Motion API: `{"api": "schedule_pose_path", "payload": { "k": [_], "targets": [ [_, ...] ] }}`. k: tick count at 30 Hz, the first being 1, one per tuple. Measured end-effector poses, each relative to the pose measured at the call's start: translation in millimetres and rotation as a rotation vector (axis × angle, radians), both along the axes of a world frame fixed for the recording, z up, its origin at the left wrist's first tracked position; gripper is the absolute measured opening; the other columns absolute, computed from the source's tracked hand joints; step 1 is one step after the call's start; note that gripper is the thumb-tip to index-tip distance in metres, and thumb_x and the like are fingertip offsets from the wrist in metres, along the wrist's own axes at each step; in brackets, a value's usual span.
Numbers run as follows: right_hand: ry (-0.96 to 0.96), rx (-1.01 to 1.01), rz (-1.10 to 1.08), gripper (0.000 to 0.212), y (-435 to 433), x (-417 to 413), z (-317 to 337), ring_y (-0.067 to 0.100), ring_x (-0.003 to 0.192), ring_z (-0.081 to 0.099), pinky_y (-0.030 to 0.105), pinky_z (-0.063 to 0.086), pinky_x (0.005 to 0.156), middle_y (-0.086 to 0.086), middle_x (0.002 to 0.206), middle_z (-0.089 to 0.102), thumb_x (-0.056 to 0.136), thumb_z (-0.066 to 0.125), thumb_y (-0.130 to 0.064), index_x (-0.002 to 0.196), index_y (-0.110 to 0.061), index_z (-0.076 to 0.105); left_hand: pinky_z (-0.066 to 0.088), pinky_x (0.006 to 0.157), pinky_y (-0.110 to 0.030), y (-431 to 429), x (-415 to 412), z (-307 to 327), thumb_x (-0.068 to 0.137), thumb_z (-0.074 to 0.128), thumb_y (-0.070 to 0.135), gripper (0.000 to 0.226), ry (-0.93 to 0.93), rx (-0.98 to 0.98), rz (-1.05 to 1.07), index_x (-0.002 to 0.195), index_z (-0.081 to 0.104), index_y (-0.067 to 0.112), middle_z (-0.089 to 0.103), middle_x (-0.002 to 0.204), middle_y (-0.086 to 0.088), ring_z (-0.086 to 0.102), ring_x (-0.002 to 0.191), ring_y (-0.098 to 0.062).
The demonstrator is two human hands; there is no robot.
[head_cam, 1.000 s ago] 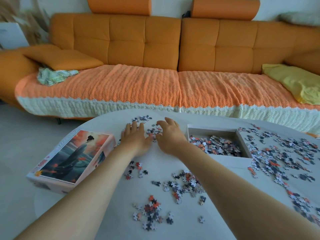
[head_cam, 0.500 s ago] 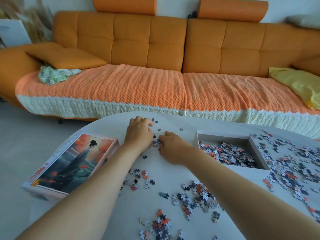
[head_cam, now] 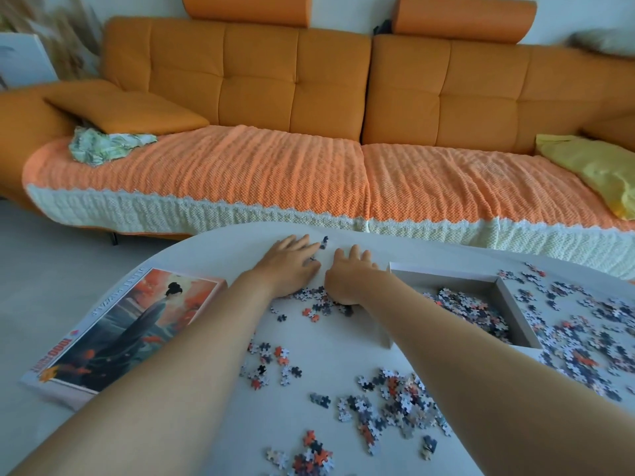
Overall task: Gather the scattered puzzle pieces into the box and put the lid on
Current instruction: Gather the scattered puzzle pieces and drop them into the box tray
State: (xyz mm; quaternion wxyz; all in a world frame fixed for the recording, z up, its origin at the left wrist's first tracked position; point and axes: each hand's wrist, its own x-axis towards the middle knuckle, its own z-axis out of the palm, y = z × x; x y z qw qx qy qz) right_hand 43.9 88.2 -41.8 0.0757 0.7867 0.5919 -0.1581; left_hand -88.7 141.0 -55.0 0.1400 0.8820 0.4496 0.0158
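Both hands flat on table [head_cam: 213, 255], palms down, fingers straight, side by side, gripping nothing. Left hand [head_cam: 292, 262], right hand [head_cam: 348, 276]. Pieces [head_cam: 316, 304] bunched at the heels of both hands. Box [head_cam: 515, 310], part-filled, just right of right hand. Lid [head_cam: 127, 324] left of left arm.

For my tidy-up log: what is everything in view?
table: one, white, foreground
box: one, grey-white, lidless, table right
pieces in box: many, mixed colours, box floor
loose pieces: many, mixed colours, scattered on table
lid: one, pictured, table's left edge
sofa: one, orange, behind table
throw: one, orange and cream, sofa seat
cushion: one, orange, sofa left
cloth: one, green-patterned, sofa left
pillow: one, yellow, sofa right
left hand: flat on table
right hand: flat, beside it
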Motion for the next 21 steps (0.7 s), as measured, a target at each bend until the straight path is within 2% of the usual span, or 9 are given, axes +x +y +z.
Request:
{"api": "schedule_pose_path", "payload": {
  "k": [2, 6, 11, 15, 17, 19, 21],
  "targets": [
    [0.006, 0.031, 0.045, 0.071, -4, 0, -4, 0.036, 0.148, -0.005, 0.05, 0.013, 0.118, 0.017, 0.16, -0.009, 0.094, 0.039, -0.017, 0.153, -0.01, 0.002, 0.002, 0.119, -0.038, -9, -3, 0, 0.104, 0.023, 0.044, 0.054, -0.029, -0.022, -0.022, 0.155, 0.015, 0.029, 0.0, 0.163, 0.004, -0.004, 0.15, -0.019],
    [-0.009, 0.014, 0.148, 0.06, -17, -2, -11, 0.038, 0.145, 0.004, 0.051, 0.017, 0.116, 0.022, 0.156, 0.008, 0.094, 0.036, -0.02, 0.148, 0.002, 0.023, 0.001, 0.118, -0.033, -33, -11, -1, 0.104, 0.023, 0.043, 0.054, -0.069, -0.059, -0.025, 0.155, 0.014, 0.027, -0.001, 0.163, 0.005, -0.005, 0.149, -0.016],
    [0.009, -0.003, 0.31, 0.054, -55, -20, -7, 0.04, 0.139, 0.015, 0.05, 0.021, 0.115, 0.022, 0.148, 0.024, 0.099, 0.031, -0.024, 0.146, 0.002, 0.029, 0.0, 0.117, -0.03, -74, -21, -2, 0.103, 0.024, 0.046, 0.054, -0.131, -0.119, -0.039, 0.155, 0.014, 0.031, 0.001, 0.163, 0.009, -0.005, 0.148, -0.009],
    [0.034, 0.033, 0.335, 0.051, -96, -29, 4, 0.034, 0.133, 0.025, 0.043, 0.024, 0.115, 0.02, 0.143, 0.031, 0.098, 0.035, -0.022, 0.143, 0.002, 0.031, 0.003, 0.117, -0.028, -105, -31, 4, 0.104, 0.031, 0.039, 0.05, -0.196, -0.157, -0.016, 0.153, 0.025, 0.028, 0.01, 0.162, 0.009, 0.001, 0.148, -0.007],
    [0.081, 0.056, 0.286, 0.042, -111, -29, 14, 0.032, 0.126, 0.038, 0.038, 0.033, 0.108, 0.019, 0.135, 0.041, 0.097, 0.041, -0.013, 0.136, 0.002, 0.041, 0.008, 0.117, -0.029, -120, -36, 11, 0.104, 0.033, 0.037, 0.047, -0.226, -0.171, -0.003, 0.151, 0.032, 0.03, 0.02, 0.16, 0.011, 0.01, 0.147, -0.008],
    [0.129, 0.095, 0.233, 0.032, -119, -31, 25, 0.032, 0.115, 0.051, 0.037, 0.042, 0.095, 0.019, 0.127, 0.053, 0.095, 0.046, -0.008, 0.124, 0.001, 0.053, 0.02, 0.116, -0.032, -131, -41, 20, 0.104, 0.037, 0.033, 0.044, -0.309, -0.201, 0.055, 0.148, 0.037, 0.033, 0.03, 0.156, 0.012, 0.024, 0.145, -0.011],
    [0.11, 0.099, 0.234, 0.033, -120, -35, 33, 0.028, 0.12, 0.05, 0.033, 0.042, 0.098, 0.016, 0.132, 0.051, 0.097, 0.041, -0.007, 0.129, -0.001, 0.051, 0.029, 0.113, -0.031, -135, -47, 29, 0.103, 0.039, 0.027, 0.044, -0.392, -0.202, 0.102, 0.147, 0.039, 0.034, 0.035, 0.154, 0.01, 0.033, 0.141, -0.013]
  ]
}}
